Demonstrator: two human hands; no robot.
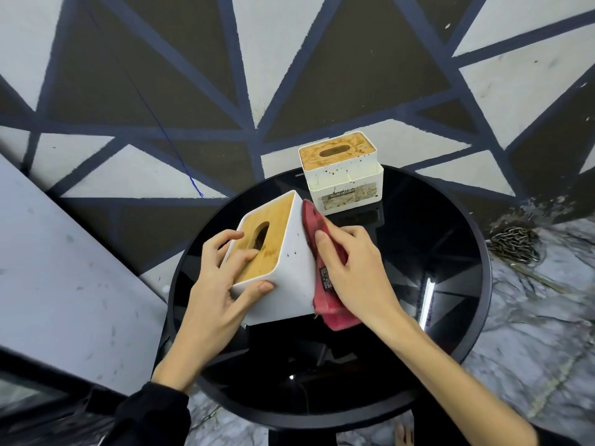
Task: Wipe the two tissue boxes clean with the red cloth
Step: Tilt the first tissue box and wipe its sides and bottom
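Tissue boxes: the nearer tissue box [291, 268], tipped on edge near the middle of the round black table [457, 284], is clamped by the left hand [222, 278], fingers on its wooden lid. Right hand [351, 272] presses the red cloth [325, 304] flat against the box's right white side; dark specks remain on the upward face. Second tissue box [341, 175], spattered, stands upright at the far edge. Step in hand: wiping the first box; the next move likely calls for turning it. Glossy tabletop; wall painted in triangles; marbled floor.
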